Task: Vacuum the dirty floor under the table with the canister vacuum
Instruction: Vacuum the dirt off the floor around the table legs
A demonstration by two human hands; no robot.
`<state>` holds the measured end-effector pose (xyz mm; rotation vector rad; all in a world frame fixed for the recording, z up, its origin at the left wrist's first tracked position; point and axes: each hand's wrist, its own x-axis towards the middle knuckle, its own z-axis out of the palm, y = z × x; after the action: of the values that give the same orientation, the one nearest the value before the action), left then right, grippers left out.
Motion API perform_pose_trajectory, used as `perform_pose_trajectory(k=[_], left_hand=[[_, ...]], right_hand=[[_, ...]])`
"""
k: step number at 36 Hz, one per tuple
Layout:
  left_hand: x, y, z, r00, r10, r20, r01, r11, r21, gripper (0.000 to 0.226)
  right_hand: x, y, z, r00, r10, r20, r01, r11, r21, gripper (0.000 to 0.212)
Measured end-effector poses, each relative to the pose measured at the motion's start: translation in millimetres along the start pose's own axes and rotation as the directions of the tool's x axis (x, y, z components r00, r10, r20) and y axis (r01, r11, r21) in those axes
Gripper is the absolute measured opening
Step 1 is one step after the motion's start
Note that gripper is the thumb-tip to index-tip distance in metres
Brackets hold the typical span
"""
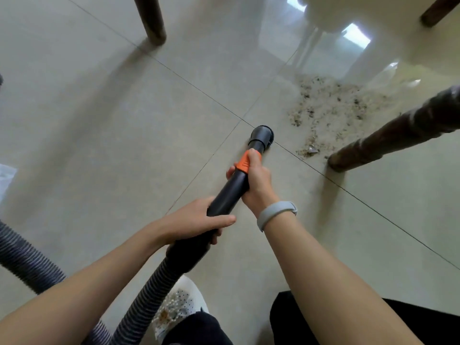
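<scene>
- Nearest the viewer, a ribbed grey hose curls along the floor past a white shoe and joins the back end of the black wand. Judgement: with the hose looped so close to the foot, a step forward could catch it and jerk the wand off line.
- The left hand is wrapped around the wand's rear end, fingers curled over the top and thumb lying along the tube.
- The right hand, with a grey band on its wrist, grips the wand further forward, fingers closed around the orange collar.
- The wand's long axis runs from lower left, near the person, up and to the right, away from them. It slopes down to the floor.
- At its far end a round black nozzle sits low on the pale tiles, at or just above a grout line; whether it touches cannot be told. It points toward the dirt.
- Just beyond and right of the nozzle lies a wide patch of dirt, sandy crumbs with darker bits, not yet reached.
- A dark table leg stands at the patch's near right edge. Judgement: a sweep to the right could knock the nozzle against it, and the small nozzle may scatter crumbs or clog on larger bits.
- Farther off, another leg stands upper left.
</scene>
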<state>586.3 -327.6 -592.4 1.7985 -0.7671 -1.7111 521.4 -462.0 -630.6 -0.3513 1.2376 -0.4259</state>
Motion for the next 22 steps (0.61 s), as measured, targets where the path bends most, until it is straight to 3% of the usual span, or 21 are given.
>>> perform_pose_trajectory(k=[4,10,13,16,19,22], left_hand=[[10,10,-3,0.999,0.041,-0.015,-0.038,0.988,0.148,0.024],[13,2,-18,1.000,-0.007,0.014,0.004,0.985,0.172,0.023],[19,7,-19,0.999,0.001,-0.048,0.004,0.996,0.094,0.024],[29,14,-17,0.995,-0.016,-0.103,0.007,0.996,-0.090,0.025],[37,19,-7,0.998,-0.050,-0.035,0.042,0.978,-0.205,0.028],[37,21,4,0.995,-0.069,0.069,0.079,0.986,-0.148,0.025]], right_hand=[[18,-20,3,1.000,0.015,-0.012,-0.016,0.991,-0.131,0.023],[50,-42,10,0.998,0.056,-0.030,-0.063,0.922,-0.383,0.023],[57,-33,22,0.998,-0.050,-0.048,0.027,0.921,-0.388,0.018],[58,-25,22,0.996,-0.078,-0.051,0.054,0.926,-0.374,0.020],[55,-27,7,0.999,-0.037,-0.034,0.026,0.962,-0.271,0.025],[41,-28,-13,0.999,-0.009,-0.052,0.001,0.990,-0.139,0.032]])
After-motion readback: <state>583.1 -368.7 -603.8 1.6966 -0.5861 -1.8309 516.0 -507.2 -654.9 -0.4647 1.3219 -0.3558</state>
